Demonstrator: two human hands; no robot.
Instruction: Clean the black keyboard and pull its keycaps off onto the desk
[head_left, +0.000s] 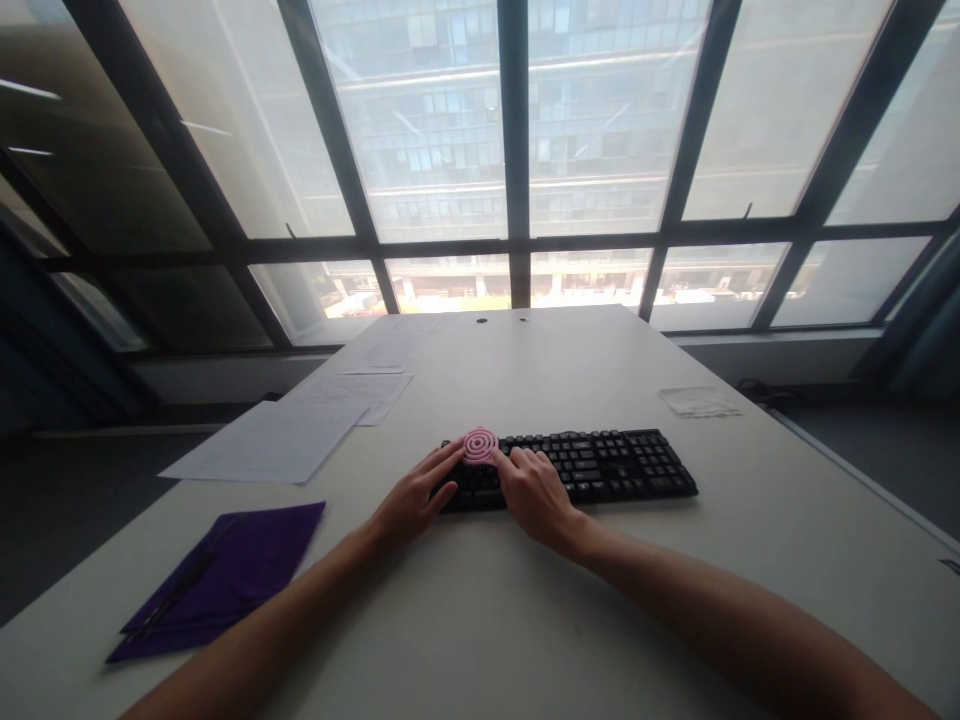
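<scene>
A black keyboard point(600, 466) lies on the white table. A small pink disc with spiral or concentric rings point(480, 446) is over the keyboard's left part; I cannot tell its exact kind. My left hand point(420, 497) has its fingers stretched out, their tips at the disc's left edge, with the thumb apart over the keyboard's near left corner. My right hand point(536, 492) is closed, its index finger and thumb side at the disc's lower right edge, the other fingers curled above the keys. Keys under the disc and both hands are hidden.
A purple pouch or folder point(232, 570) with a thin dark pen-like item point(176, 590) lies near my left forearm. White paper sheets point(270, 440) spread along the left edge. A clear plastic packet point(697, 402) sits at right. Windows point(442, 130) stand beyond the table point(540, 370).
</scene>
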